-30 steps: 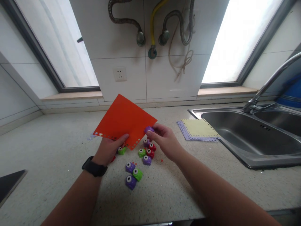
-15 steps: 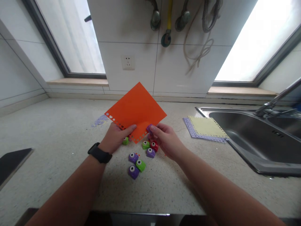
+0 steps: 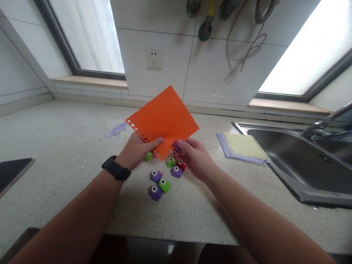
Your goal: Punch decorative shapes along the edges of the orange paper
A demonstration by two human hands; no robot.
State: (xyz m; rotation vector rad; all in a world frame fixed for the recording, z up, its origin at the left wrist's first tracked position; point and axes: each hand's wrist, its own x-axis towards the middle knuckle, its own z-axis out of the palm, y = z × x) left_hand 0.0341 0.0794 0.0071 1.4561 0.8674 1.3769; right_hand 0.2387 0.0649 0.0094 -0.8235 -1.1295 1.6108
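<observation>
An orange sheet of paper (image 3: 165, 115) is held up above the counter, with punched shapes along its lower left edge and part of its lower right edge. My left hand (image 3: 139, 148) grips it near the bottom corner, thumb on top. In my right hand (image 3: 194, 156) is a purple craft punch (image 3: 176, 146), pinched at the sheet's lower right edge with the thumb on it. Below lie more punches: a green one (image 3: 171, 162), a red one (image 3: 180, 165) and a purple one (image 3: 176, 171) together, and a green one (image 3: 164, 185) between two purple ones (image 3: 156, 192).
Punched yellow and purple sheets (image 3: 243, 146) lie stacked at the right, beside the steel sink (image 3: 291, 172). Purple and yellow paper bits (image 3: 117, 129) are scattered behind my left hand. A dark flat object (image 3: 13, 172) lies at the far left of the counter (image 3: 68, 146).
The camera view has shifted slightly. Both hands keep hold of the orange paper and the purple punch, which stays at the sheet's lower right edge.
</observation>
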